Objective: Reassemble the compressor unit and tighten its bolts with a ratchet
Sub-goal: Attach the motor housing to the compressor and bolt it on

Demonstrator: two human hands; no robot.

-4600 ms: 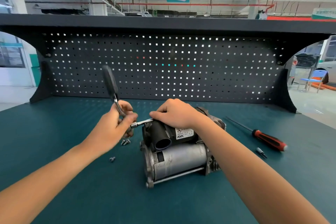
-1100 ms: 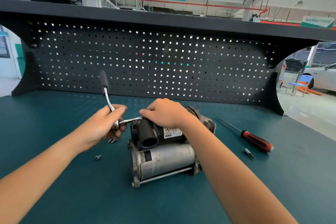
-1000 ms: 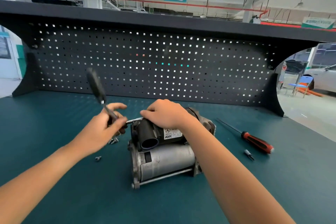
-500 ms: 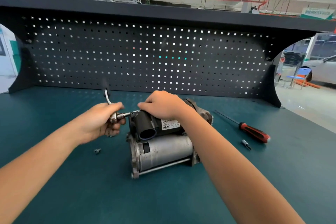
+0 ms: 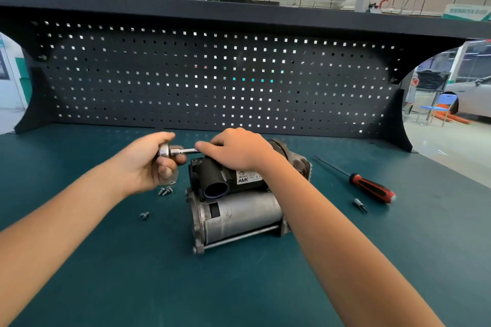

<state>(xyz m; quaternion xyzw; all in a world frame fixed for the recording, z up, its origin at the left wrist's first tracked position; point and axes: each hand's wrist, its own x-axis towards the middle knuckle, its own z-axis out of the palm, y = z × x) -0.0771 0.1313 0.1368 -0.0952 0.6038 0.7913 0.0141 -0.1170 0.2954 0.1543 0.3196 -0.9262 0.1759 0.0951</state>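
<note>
The dark pegboard (image 5: 212, 82) backs the teal tabletop (image 5: 239, 287), and nothing hangs on it; the work lies flat in front of the person. The compressor unit (image 5: 239, 210) rests on its side near the middle of the tabletop, with its silver motor barrel nearest the camera and the black housing with the white label behind it. This probably puts the bolt on its left end level with the tool.

The right hand (image 5: 236, 150) clamps down over the top of the black housing. Its fingers are curled and its thumb lies along the far end of the extension, a hold that seems meant to stop the unit twisting and to keep the tool seated. The left hand (image 5: 148, 164) is wrapped around the ratchet (image 5: 170, 152) just left of the unit. Only the chrome head and the short extension show (the handle is hidden behind the hand), and the extension bridges the gap between the two hands.

The red-and-black screwdriver (image 5: 372, 188) lies well apart on the right, out of the swing. A small cluster of loose bolts (image 5: 164, 190) waits just beside the unit under the left hand, within easy reach. A single bolt (image 5: 144, 215) sits nearer the camera, and a small bit (image 5: 360, 204) lies beside the screwdriver. With bolts not yet fitted, the tightening looks only partly done.
</note>
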